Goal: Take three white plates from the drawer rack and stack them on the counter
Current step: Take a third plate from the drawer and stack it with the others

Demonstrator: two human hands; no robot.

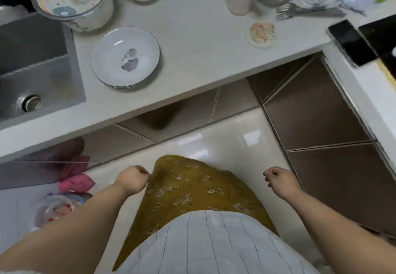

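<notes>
A stack of white plates [125, 59] with a grey leaf print and a thin dark rim rests on the white counter [199, 44], just right of the sink. My left hand [133, 179] hangs low over the floor, fingers curled, holding nothing. My right hand [280, 180] is also low and loosely curled, with nothing in it. Both hands are well below and in front of the counter edge. No drawer rack is in view.
A steel sink [32, 66] lies at the left. A patterned lidded pot [72, 1], cups, forks [304, 11], a small round dish [262, 34] and a black phone [351, 42] stand on the counter. Brown cabinet fronts [310, 111] sit below. Glossy floor tiles surround me.
</notes>
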